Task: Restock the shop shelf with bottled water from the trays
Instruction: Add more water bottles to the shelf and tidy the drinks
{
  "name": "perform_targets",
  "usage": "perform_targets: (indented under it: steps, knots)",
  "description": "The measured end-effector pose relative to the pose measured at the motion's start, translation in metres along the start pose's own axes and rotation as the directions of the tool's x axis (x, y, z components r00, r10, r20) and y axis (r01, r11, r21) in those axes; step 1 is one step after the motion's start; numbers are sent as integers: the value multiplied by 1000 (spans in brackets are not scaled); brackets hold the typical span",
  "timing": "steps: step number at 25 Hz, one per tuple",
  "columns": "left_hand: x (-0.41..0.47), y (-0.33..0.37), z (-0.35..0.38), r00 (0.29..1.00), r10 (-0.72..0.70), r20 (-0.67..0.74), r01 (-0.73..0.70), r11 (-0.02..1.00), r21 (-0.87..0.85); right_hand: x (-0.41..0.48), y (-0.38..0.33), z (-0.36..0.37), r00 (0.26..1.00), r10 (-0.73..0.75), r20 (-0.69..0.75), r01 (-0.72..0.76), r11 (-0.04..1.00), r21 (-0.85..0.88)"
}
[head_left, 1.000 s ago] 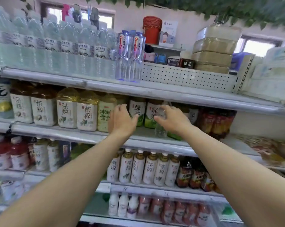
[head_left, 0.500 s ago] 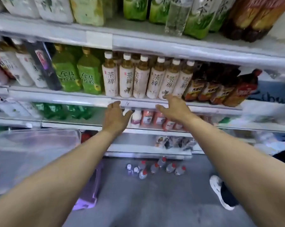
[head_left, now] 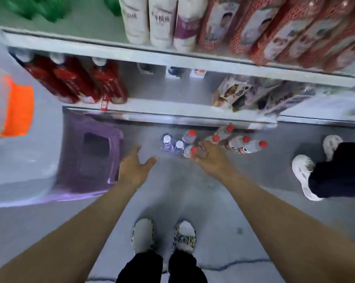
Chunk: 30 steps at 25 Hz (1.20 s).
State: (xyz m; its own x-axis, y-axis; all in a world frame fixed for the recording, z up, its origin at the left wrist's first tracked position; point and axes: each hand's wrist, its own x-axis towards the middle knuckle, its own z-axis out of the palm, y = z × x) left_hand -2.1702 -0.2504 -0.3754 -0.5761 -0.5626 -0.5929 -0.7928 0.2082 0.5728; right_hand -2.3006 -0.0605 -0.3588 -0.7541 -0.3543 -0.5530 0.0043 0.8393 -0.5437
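The left hand [head_left: 135,166] and the right hand [head_left: 211,160] are spread wide and empty close to the water bottles [head_left: 236,141] on the floor [head_left: 172,190], which should be gripped round the middle.

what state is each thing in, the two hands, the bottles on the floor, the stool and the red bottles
left hand, open, fingers spread, holding nothing
right hand, open above a red cap, contact unclear
red-capped water bottles, capped, standing on the floor
pale-capped bottles, capped, standing on the floor
purple stool, upright on the floor
red bottles, capped, standing on the low shelf
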Motion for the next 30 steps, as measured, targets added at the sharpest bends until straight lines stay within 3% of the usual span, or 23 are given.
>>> perform_targets:
  steps: [3,6,9,13,17,19,23,26,30]
  knots:
    - [57,-32,56,1000,-9,29,12,995,-102,61,48,53,1000,-10,0,10,995,102]
    - [129,-63,112,998,61,26,-54,977,-207,125,84,95,999,-29,-29,31,996,82]
    - [194,-85,151,983,139,118,-104,958,-266,172,107,122,992,-116,-54,108,984,-139]
    - [249,-102,180,919,315,236,-217,905,-366,193,103,127,966,-256,-23,221,875,-432]
    - [263,-115,181,874,420,245,-273,841,-467,195,97,134,956,-292,-10,235,789,-567]
    - [264,-127,165,865,431,256,-282,840,-463,191,94,142,946,-321,32,293,811,-507]
    - [259,-161,131,875,398,275,-261,867,-425,204,88,167,911,-400,102,413,883,-222]
    - [257,-177,130,872,384,304,-221,862,-456,222,95,188,881,-473,30,472,881,31]
    - [260,-180,143,892,346,292,-166,850,-500,232,107,214,893,-441,-88,445,837,317]
